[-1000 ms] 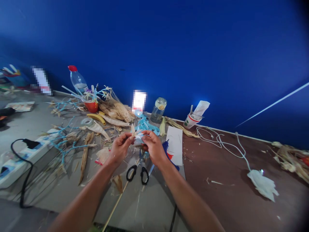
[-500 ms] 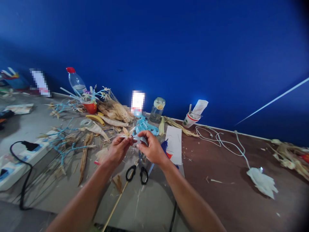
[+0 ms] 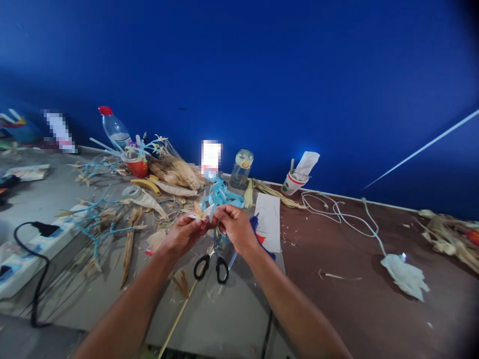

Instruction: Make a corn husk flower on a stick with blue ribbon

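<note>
My left hand [image 3: 186,233] is closed in a pinch around a small cream flower [image 3: 201,212] with pointed, husk-like petals. Right beside it, the fingertips of my right hand [image 3: 238,230] press together on a light-blue ribbon [image 3: 210,215] at the flower's base; my fingers hide much of that spot. Behind both hands lies a loose heap of blue ribbon [image 3: 223,193]. Black-handled scissors [image 3: 221,270] rest below my hands, their blades partly covered. A blue glue gun [image 3: 255,224] is just right of my right hand, by a white sheet [image 3: 268,219].
Blue-wrapped branches [image 3: 98,232], dried husks [image 3: 130,244] and a power strip [image 3: 22,271] crowd the left. Along the wall stand a red-capped bottle [image 3: 115,130], a red cup [image 3: 138,168], a glass jar [image 3: 240,169] and a white cup [image 3: 294,182]. A white cable [image 3: 344,217] curls at right.
My right hand has drawn in against the flower, its fingers now pinched closer together. The flower has tilted more upright in my left hand. The view has shifted slightly.
</note>
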The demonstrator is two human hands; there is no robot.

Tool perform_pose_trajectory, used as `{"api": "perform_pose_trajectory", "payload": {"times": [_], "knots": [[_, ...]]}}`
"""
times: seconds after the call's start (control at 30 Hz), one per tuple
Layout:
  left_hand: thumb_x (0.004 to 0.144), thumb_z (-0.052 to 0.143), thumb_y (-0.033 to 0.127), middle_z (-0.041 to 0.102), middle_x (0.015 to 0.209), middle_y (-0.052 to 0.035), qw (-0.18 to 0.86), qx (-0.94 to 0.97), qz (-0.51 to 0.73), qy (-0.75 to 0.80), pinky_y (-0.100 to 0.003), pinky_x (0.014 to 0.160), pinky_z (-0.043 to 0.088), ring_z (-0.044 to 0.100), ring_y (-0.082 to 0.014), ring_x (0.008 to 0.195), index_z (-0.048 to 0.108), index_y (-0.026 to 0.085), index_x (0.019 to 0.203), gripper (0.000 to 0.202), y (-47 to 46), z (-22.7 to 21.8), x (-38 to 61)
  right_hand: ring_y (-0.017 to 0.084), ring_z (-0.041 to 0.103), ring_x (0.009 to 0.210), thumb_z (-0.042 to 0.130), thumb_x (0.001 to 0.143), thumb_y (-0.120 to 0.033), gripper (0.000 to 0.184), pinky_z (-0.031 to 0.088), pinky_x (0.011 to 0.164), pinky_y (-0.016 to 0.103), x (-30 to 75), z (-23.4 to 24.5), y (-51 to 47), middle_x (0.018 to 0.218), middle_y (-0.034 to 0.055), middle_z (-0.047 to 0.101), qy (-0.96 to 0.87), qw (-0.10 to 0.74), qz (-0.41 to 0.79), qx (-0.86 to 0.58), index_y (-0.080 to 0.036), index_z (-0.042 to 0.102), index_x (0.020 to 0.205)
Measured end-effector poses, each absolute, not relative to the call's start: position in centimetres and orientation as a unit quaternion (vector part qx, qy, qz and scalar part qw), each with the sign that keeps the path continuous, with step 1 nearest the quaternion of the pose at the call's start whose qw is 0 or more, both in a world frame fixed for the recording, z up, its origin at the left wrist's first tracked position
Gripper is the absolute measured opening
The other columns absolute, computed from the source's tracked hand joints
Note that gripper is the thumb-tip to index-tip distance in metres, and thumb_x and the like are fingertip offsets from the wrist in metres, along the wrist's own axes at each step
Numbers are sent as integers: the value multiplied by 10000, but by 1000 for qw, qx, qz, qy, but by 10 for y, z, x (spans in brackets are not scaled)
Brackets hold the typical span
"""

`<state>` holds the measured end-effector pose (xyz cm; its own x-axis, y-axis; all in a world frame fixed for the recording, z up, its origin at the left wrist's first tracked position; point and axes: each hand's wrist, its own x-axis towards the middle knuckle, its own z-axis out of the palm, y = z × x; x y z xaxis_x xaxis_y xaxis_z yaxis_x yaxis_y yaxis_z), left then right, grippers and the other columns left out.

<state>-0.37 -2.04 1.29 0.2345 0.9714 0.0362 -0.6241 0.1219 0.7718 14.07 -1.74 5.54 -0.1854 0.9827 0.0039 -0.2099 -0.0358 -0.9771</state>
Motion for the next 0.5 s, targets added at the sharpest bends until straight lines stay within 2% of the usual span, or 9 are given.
{"api": "perform_pose_trajectory", "payload": {"times": [0.2,0.43,0.5], "knots": [[640,747,243,545,567,9,706,334,568,259,-215,513,372,491,-83,541,615,140,639,168,-20,16,-6,44,350,402,624,709,-376,230,241,394,186,140,55,-20,524,-38,543,-503,462,600,-417,-158,587,648],[663,729,234,526,551,42,705,336,576,240,-188,476,335,436,-58,475,569,186,823,231,-22,22,-6,47,342,409,618,711,-403,266,237,393,190,141,55,-19,528,-34,538,-512,465,590,-416,-155,572,626],[659,733,242,527,552,41,706,344,571,237,-187,467,322,435,-57,471,560,184,824,247,-22,22,-5,50,350,411,614,712,-408,269,249,396,190,141,54,-19,529,-33,538,-516,464,585,-420,-156,574,631]]}}
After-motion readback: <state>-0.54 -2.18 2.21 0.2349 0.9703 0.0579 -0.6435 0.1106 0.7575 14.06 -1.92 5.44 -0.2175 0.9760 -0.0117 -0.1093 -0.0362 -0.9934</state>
